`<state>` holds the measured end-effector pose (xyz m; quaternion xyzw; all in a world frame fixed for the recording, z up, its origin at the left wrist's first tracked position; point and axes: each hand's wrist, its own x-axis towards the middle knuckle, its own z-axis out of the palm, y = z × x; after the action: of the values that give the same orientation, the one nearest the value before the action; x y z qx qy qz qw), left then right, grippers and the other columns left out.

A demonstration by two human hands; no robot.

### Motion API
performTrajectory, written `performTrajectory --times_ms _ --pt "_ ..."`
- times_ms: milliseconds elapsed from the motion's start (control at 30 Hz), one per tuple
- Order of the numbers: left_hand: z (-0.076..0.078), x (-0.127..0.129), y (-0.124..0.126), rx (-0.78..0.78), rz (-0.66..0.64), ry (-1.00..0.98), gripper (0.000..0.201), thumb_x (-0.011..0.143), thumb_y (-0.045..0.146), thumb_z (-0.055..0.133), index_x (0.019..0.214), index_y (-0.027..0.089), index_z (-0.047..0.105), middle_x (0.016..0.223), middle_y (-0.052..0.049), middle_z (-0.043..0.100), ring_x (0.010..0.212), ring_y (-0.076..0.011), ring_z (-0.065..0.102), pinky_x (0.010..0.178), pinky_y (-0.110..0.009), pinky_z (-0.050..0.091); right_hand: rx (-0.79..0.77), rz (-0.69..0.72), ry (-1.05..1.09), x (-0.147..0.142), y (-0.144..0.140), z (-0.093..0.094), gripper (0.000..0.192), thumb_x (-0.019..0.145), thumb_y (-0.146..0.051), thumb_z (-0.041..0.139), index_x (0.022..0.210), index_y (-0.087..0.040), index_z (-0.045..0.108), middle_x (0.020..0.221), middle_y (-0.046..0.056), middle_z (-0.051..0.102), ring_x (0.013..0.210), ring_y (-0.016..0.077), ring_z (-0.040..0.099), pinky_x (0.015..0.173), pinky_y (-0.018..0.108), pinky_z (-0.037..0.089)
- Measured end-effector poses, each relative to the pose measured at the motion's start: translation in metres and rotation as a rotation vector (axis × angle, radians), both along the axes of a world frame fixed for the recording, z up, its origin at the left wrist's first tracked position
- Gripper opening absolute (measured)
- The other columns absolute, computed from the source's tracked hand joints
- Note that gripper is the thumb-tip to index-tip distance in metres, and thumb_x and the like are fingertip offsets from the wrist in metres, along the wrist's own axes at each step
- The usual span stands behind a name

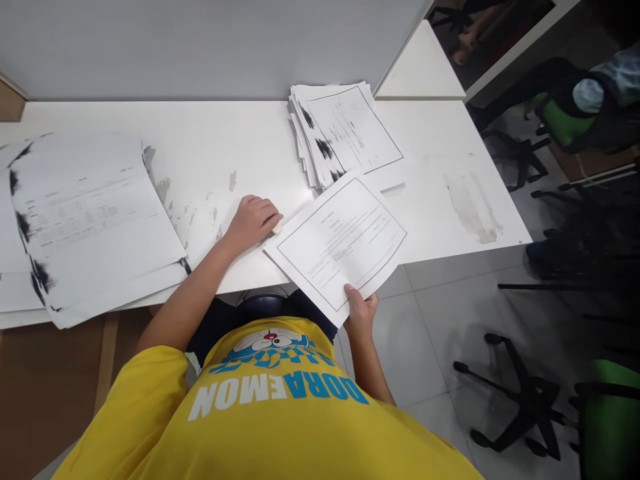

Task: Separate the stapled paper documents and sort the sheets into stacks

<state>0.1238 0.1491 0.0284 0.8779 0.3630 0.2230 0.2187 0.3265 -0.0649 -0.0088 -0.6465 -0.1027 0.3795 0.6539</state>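
My right hand [360,310] pinches the near corner of a printed sheet [340,240] with a black border, held tilted over the front edge of the white table [210,153]. My left hand [253,220] rests on the table with its fingers curled over a small pale object [277,229], right beside the sheet's left corner. A fanned stack of similar printed pages [340,130] lies just beyond the held sheet. A larger spread pile of pages [85,220] with dark smudged edges lies at the table's left end.
A grey partition [200,47] runs along the back of the table. A second white desk [423,67] stands behind it at the right. Office chairs with black bases and green seats [565,120] [607,413] stand on the tiled floor to the right.
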Motion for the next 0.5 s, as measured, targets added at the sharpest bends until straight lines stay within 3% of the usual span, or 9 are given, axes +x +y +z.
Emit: performTrajectory --times_ms 500 --pt "-0.0082 0.0026 -0.0006 0.017 -0.039 0.037 0.033 0.097 0.027 0.041 0.07 0.021 0.058 0.081 -0.006 0.06 0.087 -0.024 0.049 0.095 -0.049 0.032 0.003 0.022 -0.046 0.0034 0.0029 0.0029 0.046 0.061 -0.04 0.08 0.099 -0.017 0.07 0.092 0.008 0.075 0.095 0.0279 0.071 0.085 0.044 0.059"
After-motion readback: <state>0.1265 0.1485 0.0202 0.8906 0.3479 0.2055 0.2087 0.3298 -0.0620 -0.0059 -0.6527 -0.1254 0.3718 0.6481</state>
